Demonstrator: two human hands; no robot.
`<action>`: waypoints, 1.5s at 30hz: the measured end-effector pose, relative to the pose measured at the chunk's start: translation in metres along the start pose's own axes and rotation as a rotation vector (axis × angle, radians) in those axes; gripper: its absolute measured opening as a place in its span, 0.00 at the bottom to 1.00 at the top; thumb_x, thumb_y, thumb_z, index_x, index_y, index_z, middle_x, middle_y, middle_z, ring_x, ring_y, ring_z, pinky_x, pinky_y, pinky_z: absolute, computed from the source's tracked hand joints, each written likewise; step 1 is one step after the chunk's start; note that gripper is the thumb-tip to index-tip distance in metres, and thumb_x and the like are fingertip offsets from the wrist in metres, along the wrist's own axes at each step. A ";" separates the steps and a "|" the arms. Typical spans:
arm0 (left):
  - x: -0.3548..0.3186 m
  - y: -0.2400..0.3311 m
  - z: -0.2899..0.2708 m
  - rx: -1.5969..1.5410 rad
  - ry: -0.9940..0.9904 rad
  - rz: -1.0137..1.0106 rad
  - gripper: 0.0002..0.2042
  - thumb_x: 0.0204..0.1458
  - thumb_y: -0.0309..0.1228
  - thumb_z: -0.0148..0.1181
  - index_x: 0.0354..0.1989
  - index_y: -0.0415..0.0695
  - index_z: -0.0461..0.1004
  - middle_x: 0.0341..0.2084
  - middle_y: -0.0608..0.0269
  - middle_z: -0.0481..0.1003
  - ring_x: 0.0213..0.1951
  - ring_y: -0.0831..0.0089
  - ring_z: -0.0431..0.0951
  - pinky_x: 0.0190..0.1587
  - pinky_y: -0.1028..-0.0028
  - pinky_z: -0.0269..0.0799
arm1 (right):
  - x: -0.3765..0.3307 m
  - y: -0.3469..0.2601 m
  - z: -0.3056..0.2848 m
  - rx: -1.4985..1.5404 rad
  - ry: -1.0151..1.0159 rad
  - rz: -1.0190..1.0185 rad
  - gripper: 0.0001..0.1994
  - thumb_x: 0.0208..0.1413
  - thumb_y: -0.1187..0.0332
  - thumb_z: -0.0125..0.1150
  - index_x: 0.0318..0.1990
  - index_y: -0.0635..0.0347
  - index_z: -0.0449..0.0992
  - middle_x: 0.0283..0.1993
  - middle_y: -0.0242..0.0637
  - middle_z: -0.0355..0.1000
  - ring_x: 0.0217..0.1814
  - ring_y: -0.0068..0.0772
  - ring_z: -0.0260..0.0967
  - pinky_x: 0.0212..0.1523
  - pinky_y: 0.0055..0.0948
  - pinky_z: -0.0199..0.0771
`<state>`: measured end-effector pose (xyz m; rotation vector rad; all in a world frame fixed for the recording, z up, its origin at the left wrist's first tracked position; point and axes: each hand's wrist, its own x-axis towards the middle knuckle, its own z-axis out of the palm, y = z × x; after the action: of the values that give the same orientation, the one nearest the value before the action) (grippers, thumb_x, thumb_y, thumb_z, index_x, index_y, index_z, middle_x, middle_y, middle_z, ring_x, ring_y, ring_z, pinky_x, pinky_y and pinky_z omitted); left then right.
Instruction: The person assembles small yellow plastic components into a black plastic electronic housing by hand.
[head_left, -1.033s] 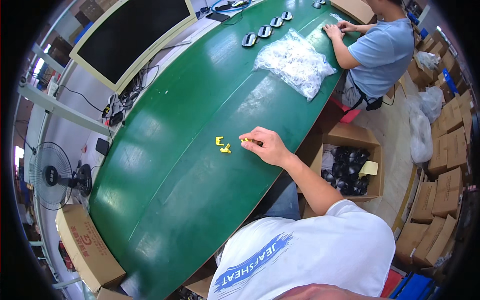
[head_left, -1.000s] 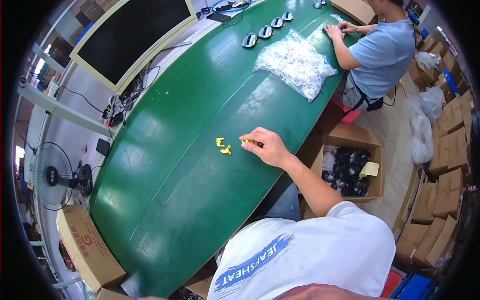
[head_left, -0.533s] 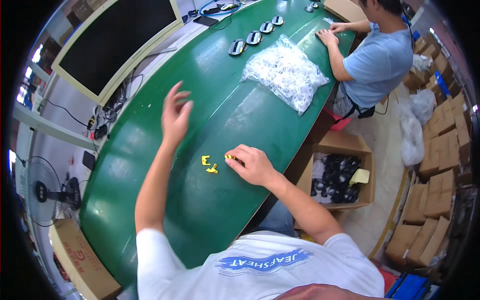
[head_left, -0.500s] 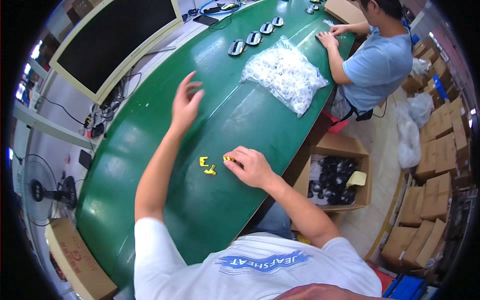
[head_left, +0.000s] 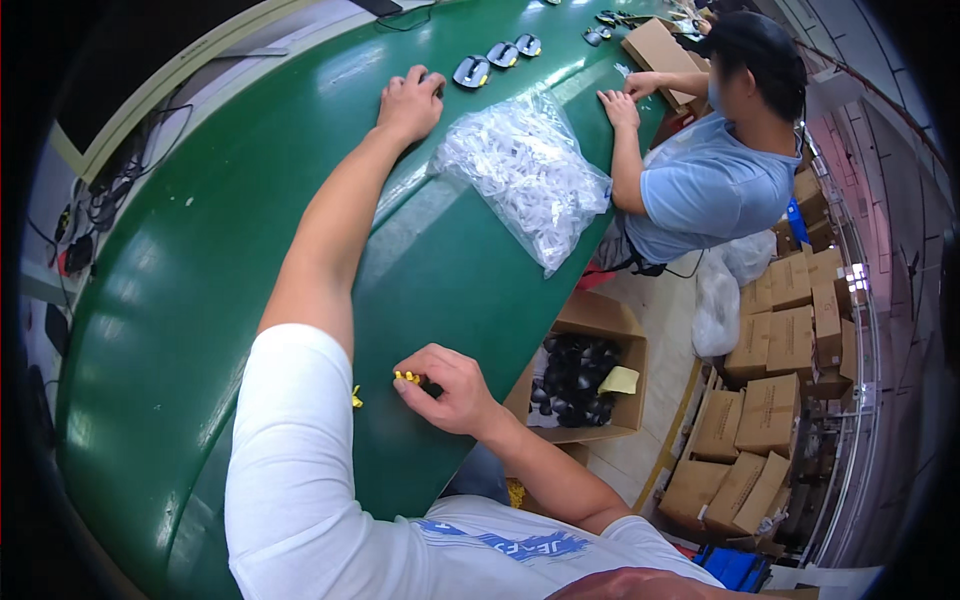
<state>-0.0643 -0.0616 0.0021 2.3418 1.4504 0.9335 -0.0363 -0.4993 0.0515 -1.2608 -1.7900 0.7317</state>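
Observation:
My left hand (head_left: 411,102) is stretched far across the green belt (head_left: 200,250), its fingers resting on a dark oval part (head_left: 432,78) at the end of a row of such parts (head_left: 472,70). My right hand (head_left: 447,386) rests on the belt near its front edge, pinching a small yellow piece (head_left: 407,377). Another small yellow piece (head_left: 356,400) peeks out from behind my left upper arm. A clear bag of white parts (head_left: 522,172) lies right of my left forearm.
A person in a blue shirt (head_left: 712,185) sits at the belt's right side with both hands on it. An open carton of black parts (head_left: 580,375) stands below the belt edge. Stacked brown cartons (head_left: 770,400) fill the floor at right. Cables (head_left: 100,200) lie left.
My left arm has reached farther up the belt, from mid-belt to the row of dark parts. My right hand stays by the yellow pieces. The view has shifted closer.

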 end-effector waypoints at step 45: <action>-0.530 0.056 -0.306 -1.607 -0.369 -0.583 0.49 0.52 0.21 0.73 0.84 0.47 0.53 0.74 0.60 0.67 0.73 0.64 0.69 0.77 0.60 0.62 | -0.079 -0.063 0.022 -0.462 -0.010 -0.320 0.14 0.55 0.59 0.81 0.29 0.53 0.80 0.26 0.30 0.75 0.28 0.36 0.76 0.31 0.36 0.76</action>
<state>-0.3771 -0.5874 0.0569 0.7638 0.5979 0.8465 -0.0709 -0.5949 0.0690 -1.2074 -2.1800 0.1462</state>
